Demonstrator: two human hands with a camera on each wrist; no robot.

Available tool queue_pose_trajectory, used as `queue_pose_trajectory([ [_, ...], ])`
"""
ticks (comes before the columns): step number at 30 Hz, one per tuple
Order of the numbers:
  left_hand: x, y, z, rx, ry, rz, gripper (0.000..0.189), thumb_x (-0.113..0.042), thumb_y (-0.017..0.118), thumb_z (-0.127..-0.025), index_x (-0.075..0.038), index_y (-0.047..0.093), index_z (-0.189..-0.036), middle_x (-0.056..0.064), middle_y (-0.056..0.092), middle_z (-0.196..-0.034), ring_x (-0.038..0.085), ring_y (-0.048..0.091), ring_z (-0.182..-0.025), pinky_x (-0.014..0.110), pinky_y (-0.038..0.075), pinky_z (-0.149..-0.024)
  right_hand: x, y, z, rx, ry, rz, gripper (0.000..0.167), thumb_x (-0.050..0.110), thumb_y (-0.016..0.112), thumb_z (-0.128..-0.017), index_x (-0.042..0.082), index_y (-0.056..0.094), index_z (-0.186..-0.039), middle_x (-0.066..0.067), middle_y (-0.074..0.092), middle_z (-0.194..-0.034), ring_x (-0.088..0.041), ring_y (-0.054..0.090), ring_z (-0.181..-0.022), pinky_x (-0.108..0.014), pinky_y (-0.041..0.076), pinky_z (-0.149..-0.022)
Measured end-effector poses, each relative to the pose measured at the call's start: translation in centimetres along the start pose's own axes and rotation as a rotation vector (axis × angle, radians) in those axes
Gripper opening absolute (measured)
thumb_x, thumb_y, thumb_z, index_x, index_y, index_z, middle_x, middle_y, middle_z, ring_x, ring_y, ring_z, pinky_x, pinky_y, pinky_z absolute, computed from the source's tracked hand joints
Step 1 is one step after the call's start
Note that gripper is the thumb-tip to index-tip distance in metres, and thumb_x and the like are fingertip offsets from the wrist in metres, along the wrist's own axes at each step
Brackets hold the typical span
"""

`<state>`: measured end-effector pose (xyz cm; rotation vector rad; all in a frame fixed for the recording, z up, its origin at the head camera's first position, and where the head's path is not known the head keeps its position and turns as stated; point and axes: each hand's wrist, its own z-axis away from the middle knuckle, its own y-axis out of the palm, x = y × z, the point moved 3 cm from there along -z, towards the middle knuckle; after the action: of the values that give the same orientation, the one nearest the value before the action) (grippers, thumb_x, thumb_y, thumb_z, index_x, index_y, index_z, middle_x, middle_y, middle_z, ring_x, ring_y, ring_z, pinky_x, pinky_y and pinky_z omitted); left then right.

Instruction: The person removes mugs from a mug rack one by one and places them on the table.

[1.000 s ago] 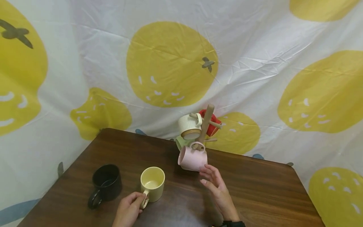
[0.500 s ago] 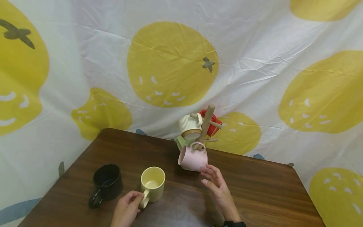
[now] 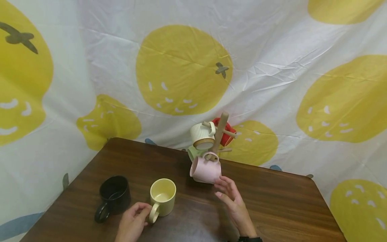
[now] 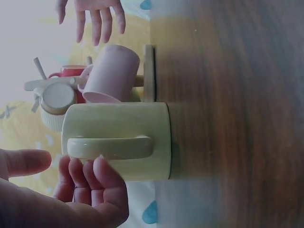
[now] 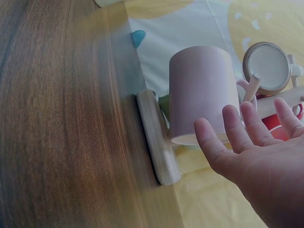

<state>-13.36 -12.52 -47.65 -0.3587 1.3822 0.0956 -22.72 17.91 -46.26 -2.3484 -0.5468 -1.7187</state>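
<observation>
Pale yellow and glossy, a straight-sided cylindrical mug (image 3: 166, 204) stands upright on the dark brown wood-grain worktop (image 3: 281, 201), its loop handle turned toward the person. The left hand (image 3: 133, 220) is beside that handle with its fingers loosely bent and, in the left wrist view, its thumb well away from them; it has no grip on the mug, and whether a fingertip brushes the handle cannot be told.

The right hand (image 3: 234, 203) is relaxed and holds nothing, fingers spread just beside the smooth pale pink cylindrical mug (image 3: 206, 170); contact there is unclear. This pink mug hangs tilted by its handle low on a light wooden mug tree (image 3: 220, 131). Above it hang a ribbed cream mug with a tan base rim (image 3: 202, 132) and, behind the post, a bright red mug (image 3: 228, 135). A light green mug (image 3: 192, 152) is mostly hidden behind the pink one.

A black cylindrical mug (image 3: 118, 201) stands upright left of the yellow one.
</observation>
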Motion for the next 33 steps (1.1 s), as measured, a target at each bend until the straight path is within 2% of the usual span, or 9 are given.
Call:
queue_pose_trajectory([
  [6, -0.4, 0.0, 0.2, 0.015, 0.005, 0.019, 0.023, -0.016, 0.059, -0.098, 0.005, 0.066, -0.105, 0.012, 0.068, -0.104, 0.008, 0.061, -0.084, 0.026, 0.053, -0.067, 0.1, -0.1, 0.2, -0.001, 0.005, 0.007, 0.057, 0.0, 0.053, -0.097, -0.014, 0.021, -0.142, -0.019, 0.045, -0.141, -0.015, 0.05, -0.125, -0.026, 0.046, -0.099],
  [14, -0.9, -0.3, 0.3, 0.016, 0.008, 0.009, 0.024, -0.018, 0.06, -0.098, 0.004, 0.065, -0.105, 0.011, 0.069, -0.103, 0.009, 0.06, -0.089, 0.026, 0.053, -0.067, 0.2, -0.2, 0.5, -0.017, 0.014, 0.008, 0.057, -0.001, 0.053, -0.097, -0.014, 0.021, -0.142, -0.018, 0.046, -0.14, -0.016, 0.05, -0.125, -0.027, 0.047, -0.099],
  [23, -2.2, -0.3, 0.7, 0.025, 0.023, 0.005, 0.024, -0.02, 0.061, -0.098, 0.002, 0.066, -0.106, 0.011, 0.068, -0.106, 0.007, 0.061, -0.088, 0.025, 0.053, -0.069, 0.3, -0.4, 0.7, -0.035, 0.025, 0.001, 0.057, -0.001, 0.053, -0.097, -0.014, 0.022, -0.142, -0.01, 0.049, -0.136, -0.013, 0.051, -0.123, -0.026, 0.048, -0.098],
  [30, -3.5, 0.0, 0.9, 0.036, 0.061, 0.027, 0.02, -0.015, 0.06, -0.098, 0.003, 0.066, -0.105, 0.008, 0.066, -0.097, 0.008, 0.061, -0.081, 0.024, 0.053, -0.069, 0.4, -0.6, 0.8, -0.04, 0.022, -0.007, 0.056, -0.001, 0.053, -0.097, -0.013, 0.022, -0.142, -0.01, 0.049, -0.135, -0.014, 0.051, -0.123, -0.026, 0.048, -0.097],
  [33, -3.9, 0.4, 1.0, 0.052, 0.079, 0.04, 0.02, -0.014, 0.061, -0.097, 0.004, 0.065, -0.105, 0.007, 0.065, -0.095, 0.009, 0.06, -0.081, 0.024, 0.054, -0.069, 0.4, -0.7, 0.9, -0.047, 0.032, 0.0, 0.054, 0.0, 0.054, -0.097, -0.009, 0.026, -0.142, -0.009, 0.049, -0.135, -0.014, 0.051, -0.124, -0.026, 0.048, -0.098],
])
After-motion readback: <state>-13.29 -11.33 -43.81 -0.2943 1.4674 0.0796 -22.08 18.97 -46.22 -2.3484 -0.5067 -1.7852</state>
